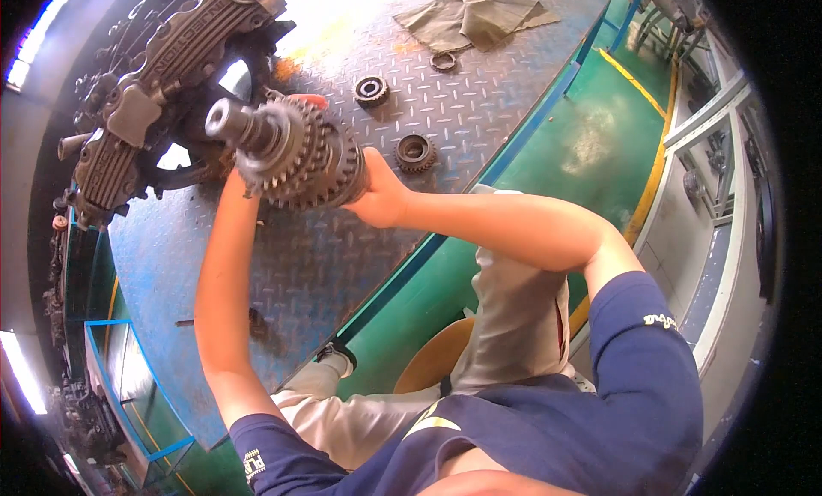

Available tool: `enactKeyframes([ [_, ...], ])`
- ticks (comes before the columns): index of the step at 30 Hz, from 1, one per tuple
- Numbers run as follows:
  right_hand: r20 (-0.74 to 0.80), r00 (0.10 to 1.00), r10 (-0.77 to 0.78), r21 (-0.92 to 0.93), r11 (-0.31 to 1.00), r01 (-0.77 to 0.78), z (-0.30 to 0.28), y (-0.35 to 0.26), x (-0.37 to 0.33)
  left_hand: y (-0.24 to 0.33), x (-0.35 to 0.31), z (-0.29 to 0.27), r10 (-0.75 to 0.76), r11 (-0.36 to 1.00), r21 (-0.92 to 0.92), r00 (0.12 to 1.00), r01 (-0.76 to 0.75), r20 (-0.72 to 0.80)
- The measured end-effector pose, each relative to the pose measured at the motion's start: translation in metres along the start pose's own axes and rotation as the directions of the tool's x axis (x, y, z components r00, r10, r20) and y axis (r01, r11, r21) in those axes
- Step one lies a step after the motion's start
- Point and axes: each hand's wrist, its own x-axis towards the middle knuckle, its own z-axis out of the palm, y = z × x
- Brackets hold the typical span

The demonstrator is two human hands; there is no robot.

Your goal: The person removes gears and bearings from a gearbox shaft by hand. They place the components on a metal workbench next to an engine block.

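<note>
A heavy metal gear shaft (295, 153) with several toothed gears on it is held up over the steel table, tilted, its bare stub end pointing up and left. My right hand (377, 192) grips the gear cluster at its right side, fingers curled behind it. From the left my other forearm reaches up to the shaft, and my left hand (243, 184) supports it from beneath and behind, its fingers mostly hidden by the gears. Right of the shaft lie a loose gear (415, 153) and another gear with a dark ring (371, 91). Farther off is a small metal ring (443, 62).
A large engine part with ribbed covers (184, 63) stands at the left, close to the shaft. A crumpled olive cloth (475, 20) lies at the table's far side. The diamond-plate table (342, 260) has a blue edge, with green floor (591, 136) beyond.
</note>
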Motion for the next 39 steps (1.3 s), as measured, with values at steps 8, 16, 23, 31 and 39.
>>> enactKeyframes([
  [8, -0.009, 1.0, 0.009, 0.085, 0.996, -0.008, -0.013, -0.012, -0.007, -0.036, 0.089, 0.007, 0.216, 0.411, 0.911, 0.974, -0.031, -0.065],
  [16, -0.093, 0.996, 0.001, 0.083, 0.997, 0.007, -0.028, -0.011, 0.0, -0.066, 0.151, -0.01, 0.068, 0.46, 0.888, 0.998, -0.023, -0.01],
  [23, -0.001, 0.997, 0.076, 0.154, 0.985, -0.075, -0.038, -0.019, -0.003, -0.069, 0.147, -0.008, 0.047, 0.417, 0.909, 0.999, -0.005, -0.016],
  [31, -0.081, 0.995, 0.062, 0.138, 0.989, -0.051, -0.03, -0.015, 0.0, 0.035, 0.08, -0.006, 0.156, 0.882, 0.464, 0.979, -0.078, -0.132],
  [39, -0.08, 0.982, 0.17, 0.095, 0.982, -0.163, -0.027, -0.024, 0.0, 0.124, -0.017, 0.08, 0.357, 0.777, 0.625, 0.866, -0.067, -0.351],
])
